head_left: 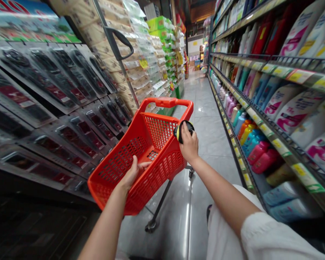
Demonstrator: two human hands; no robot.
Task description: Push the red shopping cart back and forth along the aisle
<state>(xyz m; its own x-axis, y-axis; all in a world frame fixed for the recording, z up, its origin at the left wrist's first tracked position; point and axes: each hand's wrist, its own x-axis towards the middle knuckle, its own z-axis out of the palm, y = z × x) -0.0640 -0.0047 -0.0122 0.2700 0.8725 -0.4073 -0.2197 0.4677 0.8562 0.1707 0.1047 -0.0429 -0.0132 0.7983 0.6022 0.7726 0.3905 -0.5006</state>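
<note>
A red plastic shopping cart [154, 187] with a mesh basket stands in the aisle, its far handle raised. My right hand [189, 142] is closed around a small black and yellow item [178, 133], held against the cart's right rim near the handle. My left hand [132, 173] is at the near part of the basket, over its inside and close to the right rim, thumb raised and fingers apart, with nothing seen in it. The visible basket bottom holds nothing I can make out.
Shelves of bottles [271, 94] run along the right. On the left hang packaged goods [56, 83], with stacked packs [141, 72] beyond and a grey pole with a loop handle [120, 45]. Tiled floor [206, 108] stretches ahead.
</note>
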